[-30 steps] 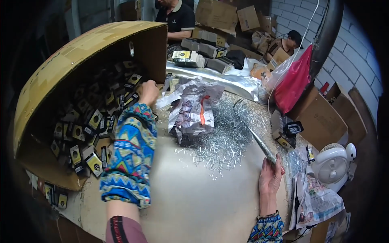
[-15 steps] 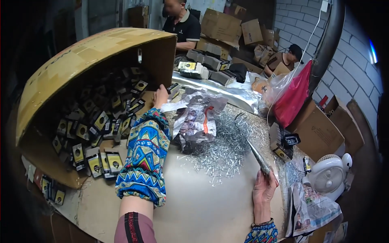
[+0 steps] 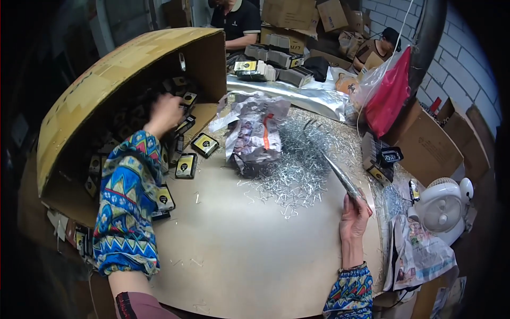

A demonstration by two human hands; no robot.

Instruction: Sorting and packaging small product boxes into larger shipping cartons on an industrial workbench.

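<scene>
My left hand [image 3: 166,112] reached among the small packets [image 3: 186,165] in the cardboard box [image 3: 95,90], grip unclear; my right hand [image 3: 355,217] gripped a silvery pouch [image 3: 340,175], best kept steady.

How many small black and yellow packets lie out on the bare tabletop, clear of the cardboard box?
2: one black and yellow packet near the box's open corner, another just below-left of it. Many more sit inside the big cardboard box, partly hidden by the left hand and sleeve.

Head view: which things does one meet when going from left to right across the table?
Tipped cardboard box → left hand → crumpled plastic bag → pile of metal staples → right hand → white fan.
</scene>
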